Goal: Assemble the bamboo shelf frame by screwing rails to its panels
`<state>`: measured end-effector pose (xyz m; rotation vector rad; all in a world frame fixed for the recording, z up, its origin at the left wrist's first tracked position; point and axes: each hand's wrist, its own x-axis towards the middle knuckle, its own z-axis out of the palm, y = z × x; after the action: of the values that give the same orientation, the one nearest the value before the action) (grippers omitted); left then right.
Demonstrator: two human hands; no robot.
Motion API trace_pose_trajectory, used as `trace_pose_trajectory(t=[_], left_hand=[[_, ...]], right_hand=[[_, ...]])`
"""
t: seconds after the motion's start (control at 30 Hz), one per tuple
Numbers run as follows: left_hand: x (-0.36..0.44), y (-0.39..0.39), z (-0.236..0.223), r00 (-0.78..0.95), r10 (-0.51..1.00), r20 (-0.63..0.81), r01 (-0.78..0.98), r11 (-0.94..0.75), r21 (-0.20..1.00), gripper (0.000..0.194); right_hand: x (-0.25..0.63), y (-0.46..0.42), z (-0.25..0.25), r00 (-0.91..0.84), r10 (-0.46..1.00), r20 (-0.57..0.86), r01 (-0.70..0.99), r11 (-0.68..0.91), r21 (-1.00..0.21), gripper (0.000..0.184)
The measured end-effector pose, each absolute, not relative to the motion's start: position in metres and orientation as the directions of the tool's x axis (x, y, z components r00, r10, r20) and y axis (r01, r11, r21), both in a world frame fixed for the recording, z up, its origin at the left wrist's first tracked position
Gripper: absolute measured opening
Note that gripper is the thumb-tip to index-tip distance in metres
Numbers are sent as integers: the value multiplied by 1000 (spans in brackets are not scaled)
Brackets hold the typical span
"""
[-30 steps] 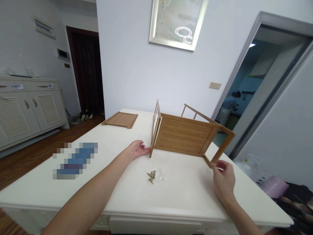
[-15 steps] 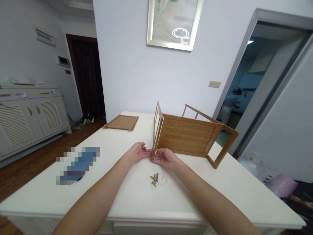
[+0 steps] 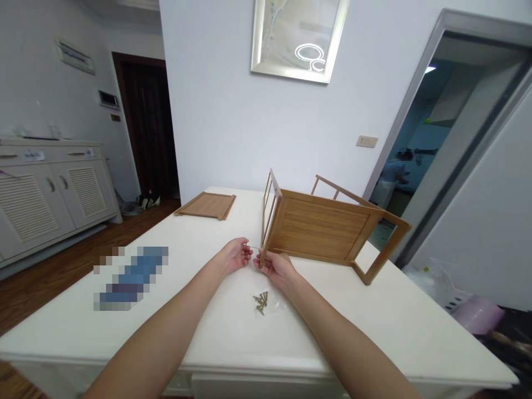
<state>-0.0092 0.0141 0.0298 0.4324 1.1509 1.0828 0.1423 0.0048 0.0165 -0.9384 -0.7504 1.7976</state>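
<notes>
While the left hand (image 3: 238, 256) pinches a thin rod (image 3: 254, 247), the right hand (image 3: 279, 268) grasps a grained, panelled wooden frame (image 3: 320, 224).

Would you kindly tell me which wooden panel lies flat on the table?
The left panel, beyond the left hand: it lies flat, whereas the other panel stands on edge.

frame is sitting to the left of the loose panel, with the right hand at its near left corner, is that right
Not quite: the frame is to the right of the loose panel, as the head view shows. The right hand is indeed at its near left corner.
</notes>
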Motion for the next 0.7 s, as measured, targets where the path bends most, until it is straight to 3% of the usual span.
trace_pose_trajectory(t=[0.23, 0.7], left_hand=[[-7, 13, 31, 33, 852, -522, -433, 483, 761, 25], [-17, 15, 36, 167, 807, -566, -369, 584, 723, 24]], right_hand=[[135, 1, 12, -89, 971, -224, -469, -239, -850, 18], [137, -1, 14, -74, 976, -203, -463, -214, -860, 22]])
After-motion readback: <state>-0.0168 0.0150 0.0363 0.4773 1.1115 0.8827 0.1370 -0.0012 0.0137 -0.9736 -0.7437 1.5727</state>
